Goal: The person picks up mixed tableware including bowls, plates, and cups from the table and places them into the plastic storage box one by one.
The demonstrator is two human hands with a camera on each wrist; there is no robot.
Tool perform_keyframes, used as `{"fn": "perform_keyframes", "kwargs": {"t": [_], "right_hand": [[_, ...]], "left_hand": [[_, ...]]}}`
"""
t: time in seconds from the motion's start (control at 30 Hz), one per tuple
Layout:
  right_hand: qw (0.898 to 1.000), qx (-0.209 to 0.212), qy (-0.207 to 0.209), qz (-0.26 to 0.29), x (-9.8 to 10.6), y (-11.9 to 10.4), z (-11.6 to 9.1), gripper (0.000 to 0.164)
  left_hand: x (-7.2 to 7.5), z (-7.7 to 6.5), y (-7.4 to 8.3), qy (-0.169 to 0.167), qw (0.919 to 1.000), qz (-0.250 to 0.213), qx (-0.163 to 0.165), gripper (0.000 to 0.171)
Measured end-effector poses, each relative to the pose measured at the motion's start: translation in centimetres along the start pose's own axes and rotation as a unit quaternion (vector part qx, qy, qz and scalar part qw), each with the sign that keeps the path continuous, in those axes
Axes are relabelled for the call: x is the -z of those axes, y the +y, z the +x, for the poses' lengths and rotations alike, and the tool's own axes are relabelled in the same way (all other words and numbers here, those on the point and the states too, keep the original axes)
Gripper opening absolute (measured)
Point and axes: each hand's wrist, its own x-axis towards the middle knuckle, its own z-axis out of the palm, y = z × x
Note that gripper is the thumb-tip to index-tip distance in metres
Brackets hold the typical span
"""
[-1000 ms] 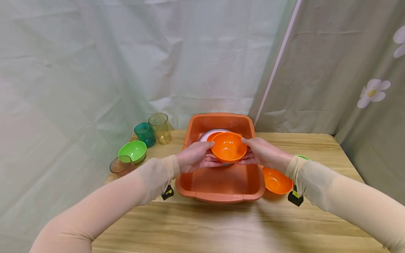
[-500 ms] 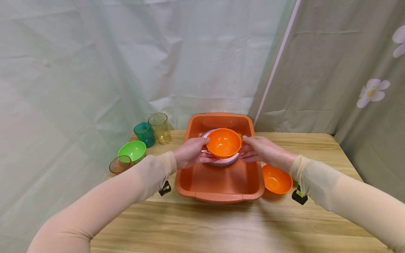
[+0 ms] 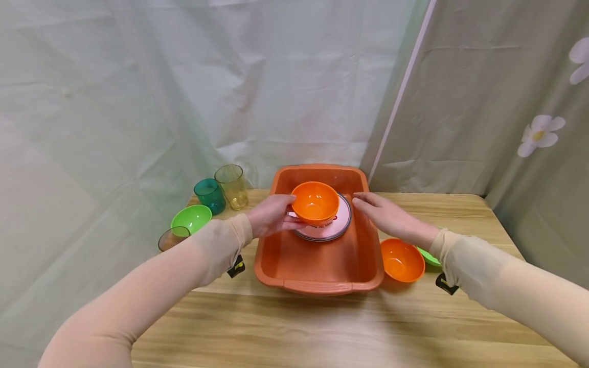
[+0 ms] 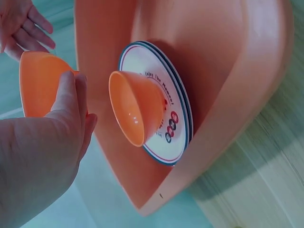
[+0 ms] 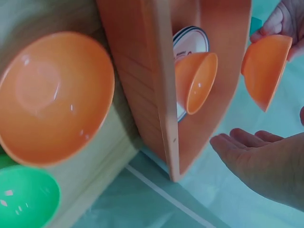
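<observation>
The basin (image 3: 317,286) stands on the surface (image 3: 322,332), a curtain (image 3: 294,92) behind it. In the basin lie stacked plates (image 3: 317,234), with a lower bowl (image 4: 151,100) on them; above, the left hand (image 3: 273,215) holds an upper bowl (image 3: 315,202). The right hand (image 3: 391,217) is near the basin's right rim. Right of the basin sits an inner bowl (image 3: 401,261), then an outer bowl (image 3: 430,258). Left is a side bowl (image 3: 190,219), two tumblers (image 3: 209,197) behind it, a cup (image 3: 173,239) in front.

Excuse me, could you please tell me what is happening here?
A person's left hand holds an orange bowl above an orange basin. In the basin, a second orange bowl sits on stacked plates. The right hand holds nothing, near the basin's right rim. To the right stand a third orange bowl and a green bowl.
</observation>
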Motion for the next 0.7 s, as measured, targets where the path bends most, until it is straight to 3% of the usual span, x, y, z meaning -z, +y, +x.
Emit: {"fn": "perform_keyframes", "kwargs": {"t": [0.2,0.37,0.43,0.57,0.7], "right_hand": [[0.994,0.063,0.011,-0.087,0.0,0.0,-0.5,0.068],[0.981,0.099,0.014,-0.168,-0.2,0.0,-0.6,0.073],[0.97,0.117,0.02,-0.212,-0.3,0.0,-0.7,0.072],[0.939,0.15,0.028,-0.307,-0.5,0.3,-1.0,0.074],[0.913,0.172,0.022,-0.369,-0.8,0.5,-1.4,0.077]], "left_hand": [[0.3,0.3,0.5,0.015,0.9998,-0.004,0.007,0.049],[0.7,0.4,0.7,0.02,0.9998,-0.005,0.006,0.05],[0.8,0.5,0.7,0.021,0.9998,-0.004,0.007,0.051],[1.0,0.6,0.7,0.022,0.9997,-0.004,0.011,0.051],[1.0,0.7,0.8,0.02,0.9996,-0.009,0.015,0.051]]}}
